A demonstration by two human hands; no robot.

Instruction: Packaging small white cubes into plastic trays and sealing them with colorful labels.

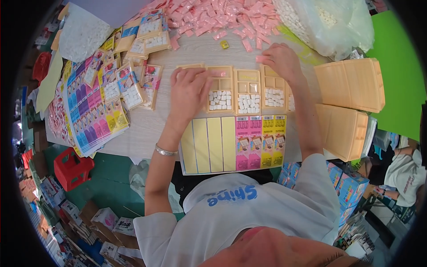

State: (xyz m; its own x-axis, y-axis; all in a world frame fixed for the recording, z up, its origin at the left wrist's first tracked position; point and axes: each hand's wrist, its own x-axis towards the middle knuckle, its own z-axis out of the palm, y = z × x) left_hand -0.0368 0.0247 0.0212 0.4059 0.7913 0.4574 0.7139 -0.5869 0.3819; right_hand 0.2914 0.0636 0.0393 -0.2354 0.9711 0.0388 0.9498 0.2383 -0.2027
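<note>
A row of beige compartment trays (233, 111) lies across the table, with white pellets (249, 103) in their near compartments. My left hand (190, 91) is over the leftmost tray, fingers bent down toward its far end; their tips and anything between them are hidden. My right hand (283, 62) pinches a small pink sachet (260, 58) just above the far end of a tray further right. Another pink sachet (218, 74) lies in the far compartment of the tray beside my left hand. A yellow piece (247, 76) sits in the one to its right.
Pink sachets (209, 18) heap at the back, near a lone yellow packet (224, 44). Printed card sheets (247, 144) lie before me. Filled trays (131, 91) and more sheets (93, 102) cover the left; stacked empty trays (342, 129) stand right. A pellet bag (329, 22) is back right.
</note>
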